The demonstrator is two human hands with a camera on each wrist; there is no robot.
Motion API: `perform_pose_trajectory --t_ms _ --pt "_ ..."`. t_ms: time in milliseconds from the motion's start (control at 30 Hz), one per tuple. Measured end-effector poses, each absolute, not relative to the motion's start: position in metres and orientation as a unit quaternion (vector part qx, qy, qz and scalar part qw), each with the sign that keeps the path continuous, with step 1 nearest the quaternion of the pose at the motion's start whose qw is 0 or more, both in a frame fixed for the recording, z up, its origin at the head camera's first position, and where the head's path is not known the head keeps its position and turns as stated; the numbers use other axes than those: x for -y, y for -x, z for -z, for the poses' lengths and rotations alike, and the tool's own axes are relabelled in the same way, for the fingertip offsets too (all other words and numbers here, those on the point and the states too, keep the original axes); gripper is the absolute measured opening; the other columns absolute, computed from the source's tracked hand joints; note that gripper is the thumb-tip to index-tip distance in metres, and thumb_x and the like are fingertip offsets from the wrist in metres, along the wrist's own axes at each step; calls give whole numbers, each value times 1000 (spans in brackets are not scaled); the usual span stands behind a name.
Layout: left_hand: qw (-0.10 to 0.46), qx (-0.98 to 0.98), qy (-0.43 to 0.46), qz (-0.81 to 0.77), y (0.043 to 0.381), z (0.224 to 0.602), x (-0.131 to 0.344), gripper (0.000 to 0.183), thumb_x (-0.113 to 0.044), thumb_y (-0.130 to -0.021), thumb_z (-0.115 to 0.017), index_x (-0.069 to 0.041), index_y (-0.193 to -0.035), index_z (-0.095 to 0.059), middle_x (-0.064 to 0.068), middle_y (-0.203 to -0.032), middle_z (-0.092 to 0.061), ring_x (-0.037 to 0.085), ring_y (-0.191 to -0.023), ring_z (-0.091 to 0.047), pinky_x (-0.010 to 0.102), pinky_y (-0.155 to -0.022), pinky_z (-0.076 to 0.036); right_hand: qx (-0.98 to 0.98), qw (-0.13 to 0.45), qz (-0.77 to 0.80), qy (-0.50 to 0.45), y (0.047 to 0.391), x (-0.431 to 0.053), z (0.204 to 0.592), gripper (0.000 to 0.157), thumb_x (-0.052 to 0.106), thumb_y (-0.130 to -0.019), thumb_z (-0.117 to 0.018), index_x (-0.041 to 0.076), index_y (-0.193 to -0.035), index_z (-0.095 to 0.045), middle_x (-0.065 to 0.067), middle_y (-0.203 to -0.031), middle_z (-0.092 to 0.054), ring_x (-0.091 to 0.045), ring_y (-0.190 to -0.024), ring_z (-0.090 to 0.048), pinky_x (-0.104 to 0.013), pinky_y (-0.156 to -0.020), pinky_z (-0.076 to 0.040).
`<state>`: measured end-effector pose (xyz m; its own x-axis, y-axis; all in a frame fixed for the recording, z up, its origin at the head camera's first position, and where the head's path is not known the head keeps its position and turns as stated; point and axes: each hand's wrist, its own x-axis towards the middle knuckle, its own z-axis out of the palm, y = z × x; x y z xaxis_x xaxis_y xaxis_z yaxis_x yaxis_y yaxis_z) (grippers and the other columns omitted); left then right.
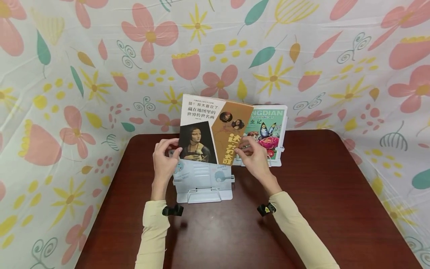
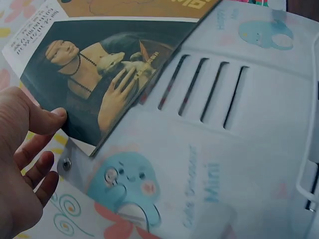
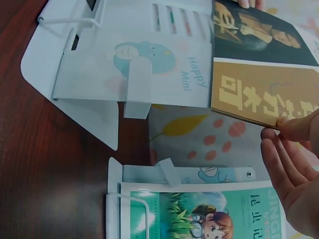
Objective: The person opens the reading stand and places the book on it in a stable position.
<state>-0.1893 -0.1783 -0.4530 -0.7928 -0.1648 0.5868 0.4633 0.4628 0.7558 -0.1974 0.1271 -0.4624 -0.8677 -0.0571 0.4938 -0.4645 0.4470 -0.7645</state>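
Note:
A book (image 1: 198, 112) with a painted portrait on a dark panel and an orange-brown side is held up, slightly tilted, between both hands. My left hand (image 1: 164, 157) pinches its left edge, thumb on the front cover. On the opposite edge, my right hand (image 1: 255, 158) grips the book between thumb and fingers. Just below and behind it stands a white book stand (image 1: 205, 196) with a blue dinosaur print (image 2: 124, 181), slots in its back plate and a wire holder at its foot. The book's lower edge is above the stand's base, apart from the wire.
To the right, a second white stand (image 1: 277, 163) bears a green book (image 1: 279, 129) with a butterfly and flower on its cover. Both stands are on a dark red-brown table (image 1: 315, 194). Behind the table hangs a flower-patterned cloth (image 1: 215, 45).

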Motion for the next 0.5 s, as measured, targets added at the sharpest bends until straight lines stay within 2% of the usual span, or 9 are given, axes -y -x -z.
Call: perform_pose_trajectory --t_ms 133,300,500 --pt "295 801 77 516 181 462 184 26 3 -83 -78 -4 -108 -76 18 -102 -64 32 -92 -52 40 -80 -40 837 217 -471 -174 196 -123 465 30 5 -86 -80 4 -112 -65 -12 -87 -73 -27 -75 -74 -44 -70 -63" --pt "287 812 51 506 172 474 189 27 2 -81 -81 -5 -107 -77 17 -97 -63 28 -86 -52 30 -76 -37 847 212 -452 -184 193 -119 471 27 5 -85 -81 5 -107 -65 -9 -83 -73 -24 -72 -73 -41 -68 -62" --pt "287 809 34 512 164 487 194 27 2 -80 -82 -6 -105 -78 15 -94 -64 26 -84 -55 23 -74 -39 852 191 -448 -190 190 -116 480 25 5 -86 -80 9 -105 -64 -9 -83 -74 -22 -73 -72 -41 -69 -63"
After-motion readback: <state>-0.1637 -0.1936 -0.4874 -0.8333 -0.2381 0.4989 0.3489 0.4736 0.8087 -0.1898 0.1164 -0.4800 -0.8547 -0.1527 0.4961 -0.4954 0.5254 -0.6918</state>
